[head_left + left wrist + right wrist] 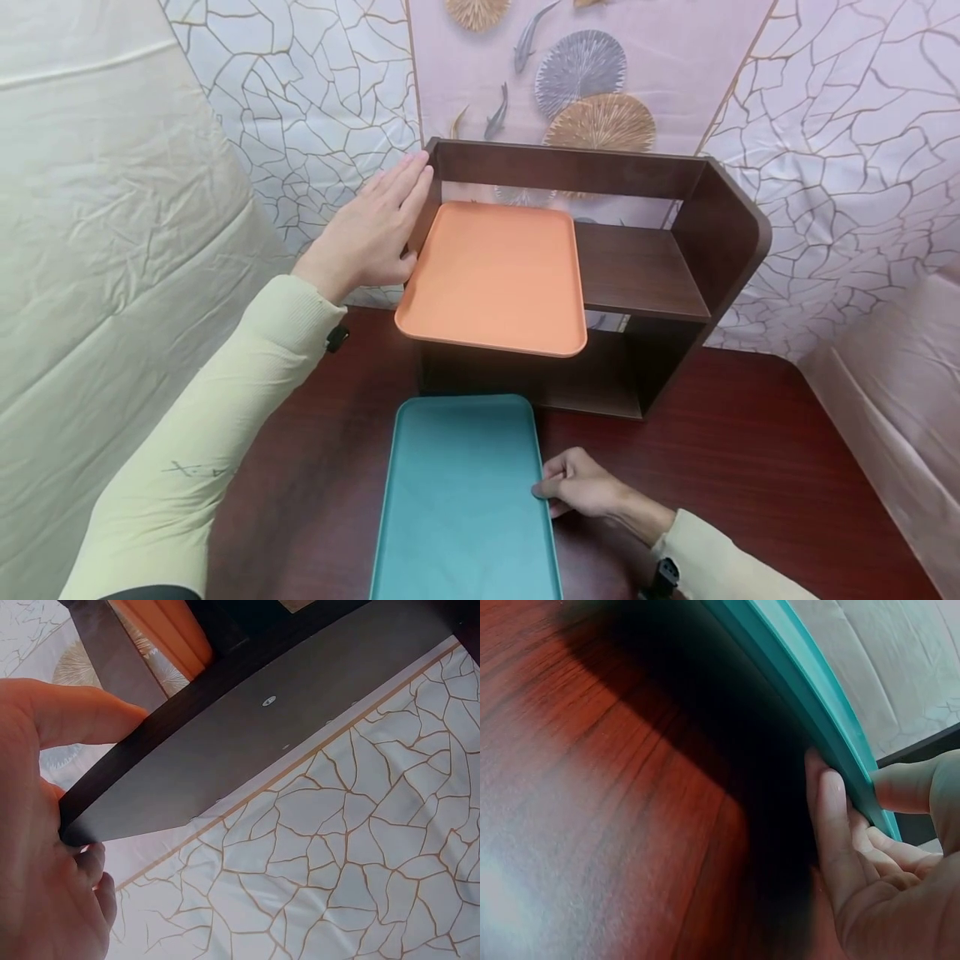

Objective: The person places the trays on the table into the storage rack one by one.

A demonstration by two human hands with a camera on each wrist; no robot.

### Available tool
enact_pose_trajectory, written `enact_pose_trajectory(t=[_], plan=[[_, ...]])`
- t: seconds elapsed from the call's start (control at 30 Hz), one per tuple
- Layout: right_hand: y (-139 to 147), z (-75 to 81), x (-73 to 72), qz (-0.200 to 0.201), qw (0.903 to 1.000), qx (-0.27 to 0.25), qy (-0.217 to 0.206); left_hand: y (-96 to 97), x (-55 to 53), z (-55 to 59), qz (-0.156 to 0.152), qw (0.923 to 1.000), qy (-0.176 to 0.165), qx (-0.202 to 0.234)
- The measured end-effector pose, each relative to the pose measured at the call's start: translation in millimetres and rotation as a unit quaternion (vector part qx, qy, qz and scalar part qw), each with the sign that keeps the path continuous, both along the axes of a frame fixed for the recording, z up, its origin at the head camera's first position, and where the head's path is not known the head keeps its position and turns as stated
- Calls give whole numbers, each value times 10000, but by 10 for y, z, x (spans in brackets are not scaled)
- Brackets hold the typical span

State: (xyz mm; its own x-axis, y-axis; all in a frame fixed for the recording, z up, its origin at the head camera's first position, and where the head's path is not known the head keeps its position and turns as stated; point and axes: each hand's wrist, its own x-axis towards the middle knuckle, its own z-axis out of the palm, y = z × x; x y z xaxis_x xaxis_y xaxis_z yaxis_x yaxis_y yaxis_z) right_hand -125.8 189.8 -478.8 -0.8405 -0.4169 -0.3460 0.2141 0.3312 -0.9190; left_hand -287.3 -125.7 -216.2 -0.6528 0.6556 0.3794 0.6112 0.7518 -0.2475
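Note:
My left hand (375, 227) rests against the left side panel of a dark brown wooden shelf (637, 271), its fingers looking straight in the head view. In the left wrist view the thumb touches the edge of that side panel (217, 750). An orange rectangular tray (495, 279) lies on the upper shelf board, its front edge sticking out. My right hand (585, 483) pinches the right edge of a teal tray (465, 500), thumb above and fingers below. In the right wrist view the teal tray's rim (810, 697) stands raised over the tabletop, with a shadow beneath.
The shelf stands at the back of a dark red wooden table (750, 467). Its lower compartment (577, 375) opens toward me under the orange tray. Patterned cloth (825, 183) hangs behind, and plain pale cloth (112, 208) hangs at the left.

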Motion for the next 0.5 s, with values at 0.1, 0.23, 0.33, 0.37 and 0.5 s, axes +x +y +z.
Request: enact_pose_trajectory(t=[0.1, 0.23, 0.33, 0.37, 0.5], plan=[[36, 46, -6, -17, 10000, -12, 10, -2, -5, -3, 21, 10000, 2, -21], [93, 126, -15, -35, 10000, 37, 19, -9, -11, -7, 44, 10000, -13, -16], [132, 183, -26, -49, 10000, 69, 12, -13, -10, -7, 66, 10000, -40, -23], [146, 200, -32, -59, 9999, 88, 16, -15, -9, -7, 79, 9999, -65, -30], [198, 243, -61, -149, 9997, 207, 0, -14, -10, -7, 111, 9999, -112, -57]])
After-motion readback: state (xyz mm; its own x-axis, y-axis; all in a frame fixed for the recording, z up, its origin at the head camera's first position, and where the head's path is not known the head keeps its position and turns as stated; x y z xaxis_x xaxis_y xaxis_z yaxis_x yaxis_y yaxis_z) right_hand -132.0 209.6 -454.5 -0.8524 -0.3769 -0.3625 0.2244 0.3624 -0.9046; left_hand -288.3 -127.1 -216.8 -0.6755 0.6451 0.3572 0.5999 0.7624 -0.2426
